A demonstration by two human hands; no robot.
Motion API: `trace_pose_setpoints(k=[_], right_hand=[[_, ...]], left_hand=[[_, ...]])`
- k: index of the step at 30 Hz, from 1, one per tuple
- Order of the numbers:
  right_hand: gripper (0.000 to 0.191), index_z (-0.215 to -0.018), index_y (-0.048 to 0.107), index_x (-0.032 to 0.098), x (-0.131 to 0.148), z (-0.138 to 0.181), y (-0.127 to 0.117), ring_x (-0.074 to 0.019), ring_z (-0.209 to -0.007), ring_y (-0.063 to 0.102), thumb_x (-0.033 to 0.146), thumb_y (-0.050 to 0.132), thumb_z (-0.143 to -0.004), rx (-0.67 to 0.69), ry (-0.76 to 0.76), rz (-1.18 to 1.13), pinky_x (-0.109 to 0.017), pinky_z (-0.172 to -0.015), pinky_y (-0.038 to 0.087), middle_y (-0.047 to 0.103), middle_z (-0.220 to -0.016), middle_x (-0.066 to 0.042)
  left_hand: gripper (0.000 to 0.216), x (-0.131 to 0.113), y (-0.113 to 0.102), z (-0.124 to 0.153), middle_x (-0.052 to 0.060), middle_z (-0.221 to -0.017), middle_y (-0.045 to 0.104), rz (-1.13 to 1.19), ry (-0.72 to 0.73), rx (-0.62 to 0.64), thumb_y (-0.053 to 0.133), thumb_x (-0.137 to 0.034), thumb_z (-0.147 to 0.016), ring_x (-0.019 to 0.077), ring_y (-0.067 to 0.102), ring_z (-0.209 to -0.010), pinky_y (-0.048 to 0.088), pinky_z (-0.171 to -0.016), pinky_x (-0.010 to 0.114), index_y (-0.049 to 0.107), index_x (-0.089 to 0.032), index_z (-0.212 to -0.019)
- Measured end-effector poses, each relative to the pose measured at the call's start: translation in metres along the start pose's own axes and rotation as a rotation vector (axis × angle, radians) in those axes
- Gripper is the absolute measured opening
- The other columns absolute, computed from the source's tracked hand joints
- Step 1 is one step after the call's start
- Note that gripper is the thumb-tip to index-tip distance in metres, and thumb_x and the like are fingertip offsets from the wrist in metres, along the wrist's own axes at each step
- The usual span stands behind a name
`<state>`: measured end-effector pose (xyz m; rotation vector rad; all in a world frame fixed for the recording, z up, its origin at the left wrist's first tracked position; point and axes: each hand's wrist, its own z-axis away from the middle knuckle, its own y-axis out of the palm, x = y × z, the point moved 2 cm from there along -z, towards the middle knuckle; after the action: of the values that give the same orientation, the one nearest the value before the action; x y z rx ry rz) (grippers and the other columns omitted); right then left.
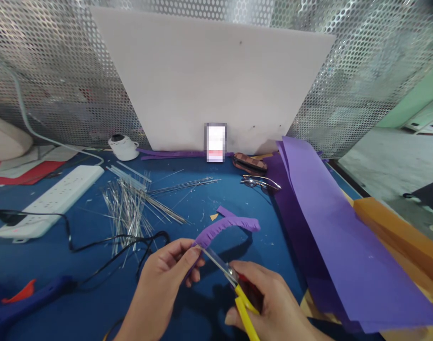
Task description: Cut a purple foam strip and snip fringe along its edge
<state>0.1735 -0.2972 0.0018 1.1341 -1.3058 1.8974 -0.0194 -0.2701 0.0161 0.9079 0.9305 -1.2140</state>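
Observation:
My left hand [170,270] pinches a long purple paper strip [225,225] between thumb and fingers. Crosswise cuts run along the strip, which arches up and away to the right. In my right hand [269,293] is a pair of scissors with yellow handles [247,308]. The scissor blades [216,261] point up and left, and their tips meet the strip's edge right beside my left thumb. Behind the arch, a short purple paper piece [226,211] shows on the blue table.
Thin metal wires [129,213] lie left of centre, near a white power strip [56,199] and black cable [69,232]. A blue glue gun [31,303] sits at lower left. Large purple sheets [337,227] cover the right side. Glasses [260,182] and a phone [215,142] are behind.

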Motion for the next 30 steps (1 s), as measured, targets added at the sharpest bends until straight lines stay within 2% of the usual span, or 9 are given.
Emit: trace_pose_setpoints(k=[6,11,15,25,30], right_hand=[[0.036,-0.099,0.068,0.025,-0.0003,0.0013,0.0021,-0.0126,-0.06,0.044,0.022,0.078,-0.064,-0.01,0.01,0.023,-0.022,-0.053,0.032,0.054,-0.073,0.004],[0.027,-0.088,0.068,0.022,0.0011,0.0005,0.0018,-0.0118,-0.058,0.041,0.022,0.079,-0.063,-0.022,0.025,0.007,-0.022,-0.051,0.031,0.051,-0.069,0.005],[0.029,-0.088,0.068,0.022,0.0008,0.0001,0.0018,-0.012,-0.059,0.042,0.02,0.079,-0.062,-0.037,0.025,0.004,-0.022,-0.052,0.031,0.051,-0.069,0.005],[0.03,-0.089,0.069,0.021,-0.0001,0.002,0.0011,-0.0118,-0.059,0.042,0.028,0.083,-0.063,-0.033,0.018,0.013,-0.022,-0.053,0.033,0.052,-0.07,0.005],[0.027,-0.084,0.067,0.02,0.0025,0.0011,0.0003,-0.0119,-0.058,0.04,0.034,0.082,-0.067,-0.017,-0.002,0.012,-0.022,-0.052,0.03,0.047,-0.065,0.005]], left_hand=[[0.021,0.0025,0.0006,-0.0004,-0.001,-0.059,0.066,-0.005,0.003,0.032,0.076,-0.037,-0.069,0.0096,0.053,-0.047,0.041,-0.046,0.019,0.07,-0.017,-0.07],[0.021,0.0019,0.0018,-0.0005,-0.001,-0.059,0.067,0.015,-0.001,0.034,0.076,-0.037,-0.069,0.0095,0.054,-0.047,0.041,-0.046,0.018,0.071,-0.017,-0.069],[0.022,0.0005,0.002,-0.0003,0.0,-0.059,0.068,0.04,-0.025,0.014,0.078,-0.037,-0.066,0.0095,0.054,-0.047,0.04,-0.045,0.018,0.071,-0.016,-0.071],[0.021,-0.0018,0.0024,0.0012,0.0,-0.059,0.066,0.033,-0.01,0.021,0.077,-0.036,-0.067,0.0106,0.054,-0.048,0.041,-0.046,0.02,0.071,-0.016,-0.067],[0.019,-0.0021,0.0025,0.0012,0.0,-0.058,0.066,0.026,-0.007,0.003,0.077,-0.035,-0.068,0.0107,0.054,-0.048,0.042,-0.047,0.02,0.071,-0.017,-0.068]])
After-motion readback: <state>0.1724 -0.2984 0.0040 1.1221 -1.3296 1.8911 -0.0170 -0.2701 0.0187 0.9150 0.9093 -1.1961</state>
